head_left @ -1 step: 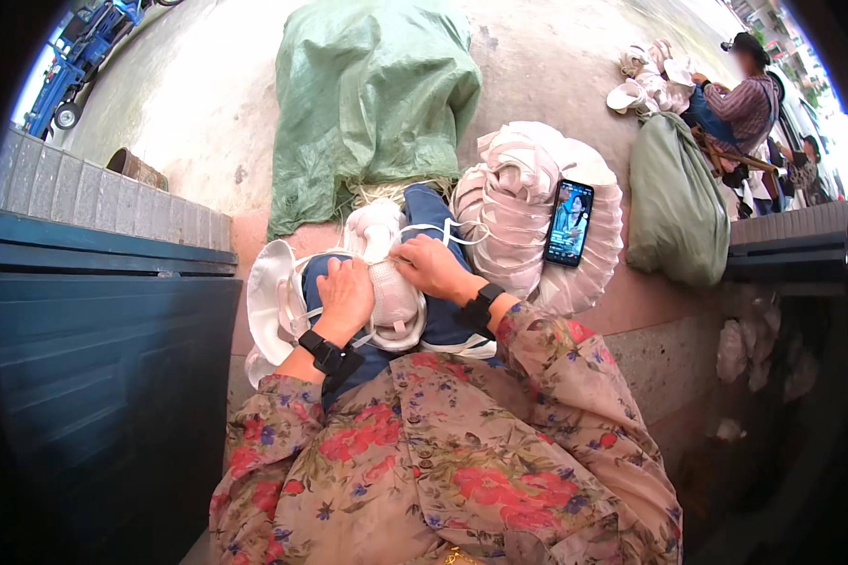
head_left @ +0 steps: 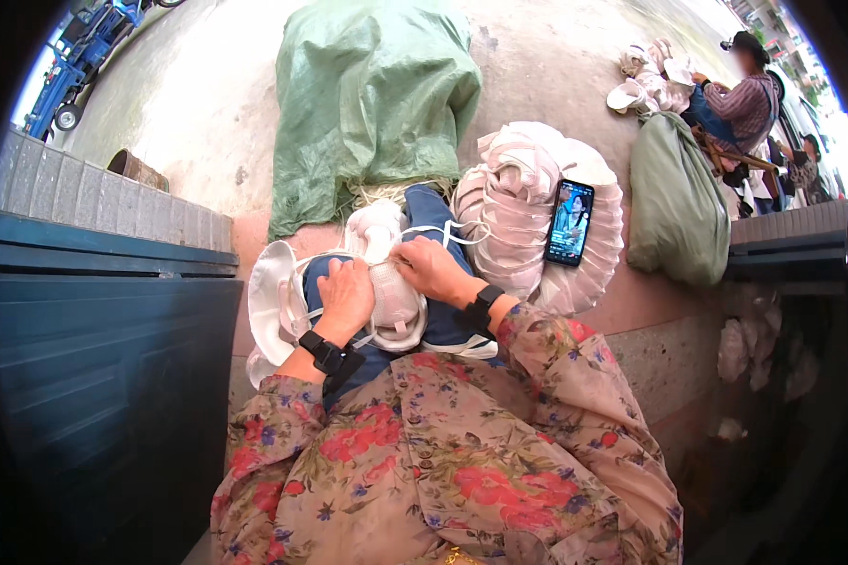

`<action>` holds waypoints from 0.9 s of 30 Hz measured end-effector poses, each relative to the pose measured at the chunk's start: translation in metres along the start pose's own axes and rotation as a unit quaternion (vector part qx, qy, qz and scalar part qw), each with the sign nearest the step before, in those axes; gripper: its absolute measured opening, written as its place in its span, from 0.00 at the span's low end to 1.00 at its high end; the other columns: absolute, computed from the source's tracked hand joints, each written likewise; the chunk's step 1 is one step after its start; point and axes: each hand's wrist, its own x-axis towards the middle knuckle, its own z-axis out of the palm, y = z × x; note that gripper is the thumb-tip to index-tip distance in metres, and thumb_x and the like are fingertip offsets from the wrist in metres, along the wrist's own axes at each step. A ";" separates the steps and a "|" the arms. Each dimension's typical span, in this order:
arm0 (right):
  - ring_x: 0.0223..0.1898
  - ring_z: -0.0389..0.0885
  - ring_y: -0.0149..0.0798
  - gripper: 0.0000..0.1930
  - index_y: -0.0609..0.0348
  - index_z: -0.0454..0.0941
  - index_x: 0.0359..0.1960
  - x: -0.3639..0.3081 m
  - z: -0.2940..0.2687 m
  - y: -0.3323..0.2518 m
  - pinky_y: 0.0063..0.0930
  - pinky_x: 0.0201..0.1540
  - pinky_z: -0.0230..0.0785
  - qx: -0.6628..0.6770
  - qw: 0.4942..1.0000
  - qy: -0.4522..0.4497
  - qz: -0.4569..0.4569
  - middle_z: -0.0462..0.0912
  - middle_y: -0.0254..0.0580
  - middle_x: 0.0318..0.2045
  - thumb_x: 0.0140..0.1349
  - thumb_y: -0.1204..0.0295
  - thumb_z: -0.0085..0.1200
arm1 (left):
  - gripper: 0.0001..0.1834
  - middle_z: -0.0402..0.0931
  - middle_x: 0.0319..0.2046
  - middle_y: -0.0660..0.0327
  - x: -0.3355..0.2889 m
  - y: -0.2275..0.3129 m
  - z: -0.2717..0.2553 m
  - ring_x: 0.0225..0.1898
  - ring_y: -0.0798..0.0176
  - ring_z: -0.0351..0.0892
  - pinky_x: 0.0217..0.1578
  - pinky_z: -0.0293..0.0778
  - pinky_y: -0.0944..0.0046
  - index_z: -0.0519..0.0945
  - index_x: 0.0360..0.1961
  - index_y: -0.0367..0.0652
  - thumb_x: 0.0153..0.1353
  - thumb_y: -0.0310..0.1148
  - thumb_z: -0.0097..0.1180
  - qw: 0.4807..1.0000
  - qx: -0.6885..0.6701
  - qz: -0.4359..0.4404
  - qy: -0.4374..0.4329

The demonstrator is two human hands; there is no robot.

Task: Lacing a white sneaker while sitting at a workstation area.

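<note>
A pale white shoe upper (head_left: 395,299) with loose white laces lies across my lap, between my two hands. My left hand (head_left: 347,294) is closed at its left edge, fingers bent over the lacing area. From the other side my right hand (head_left: 431,267) pinches near the lace holes; the fingertips partly hide what they grip. A white lace (head_left: 450,229) loops out past my right hand over the blue cloth on my leg. Against my left leg rests another white shoe upper (head_left: 269,299).
At right, a phone (head_left: 569,223) with a lit screen lies on a coiled stack of shoe uppers (head_left: 518,193). A green woven sack (head_left: 372,85) stands ahead, a second sack (head_left: 676,198) farther right near a seated person (head_left: 744,104). Blue panels (head_left: 104,377) flank me at left.
</note>
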 end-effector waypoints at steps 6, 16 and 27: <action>0.31 0.73 0.39 0.07 0.59 0.74 0.28 0.001 -0.001 -0.009 0.31 0.32 0.65 -0.219 0.958 -0.046 -0.179 0.75 0.37 0.24 0.45 0.74 0.48 | 0.08 0.75 0.30 0.55 0.001 -0.009 -0.003 0.39 0.51 0.70 0.31 0.67 0.49 0.74 0.30 0.39 0.51 0.30 0.45 0.998 -0.023 0.053 0.007; 0.35 0.72 0.34 0.04 0.55 0.74 0.21 0.011 0.001 -0.016 0.26 0.35 0.62 -0.340 0.912 -0.108 -0.200 0.74 0.34 0.27 0.44 0.70 0.48 | 0.07 0.75 0.29 0.55 0.003 -0.014 -0.004 0.39 0.48 0.70 0.31 0.67 0.47 0.73 0.30 0.40 0.51 0.29 0.46 0.997 -0.051 0.063 -0.001; 0.26 0.74 0.58 0.08 0.67 0.62 0.32 0.013 0.016 -0.064 0.43 0.29 0.66 0.011 0.999 -0.031 0.006 0.74 0.55 0.20 0.53 0.74 0.43 | 0.09 0.76 0.30 0.56 0.010 -0.031 0.003 0.38 0.47 0.70 0.33 0.68 0.49 0.74 0.28 0.43 0.53 0.36 0.48 0.990 -0.092 0.087 -0.063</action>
